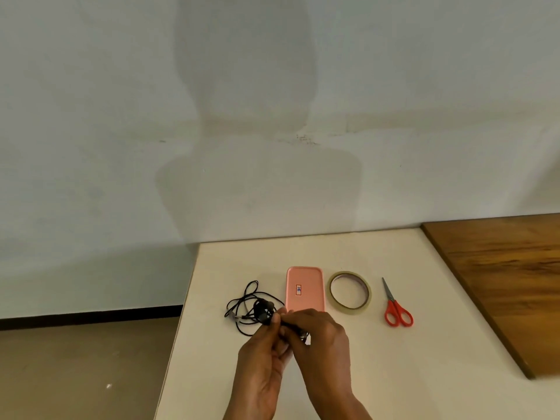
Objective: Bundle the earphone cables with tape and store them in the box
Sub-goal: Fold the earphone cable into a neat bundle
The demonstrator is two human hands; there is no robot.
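Cream table, bare near edge, both hands pinching earphone cables

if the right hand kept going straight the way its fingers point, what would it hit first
Its fingers point up and left in the picture, so the right hand would first meet the black earphone cables it already pinches together with the left hand. The pink box lies just to the right of that line, though depth is unclear.
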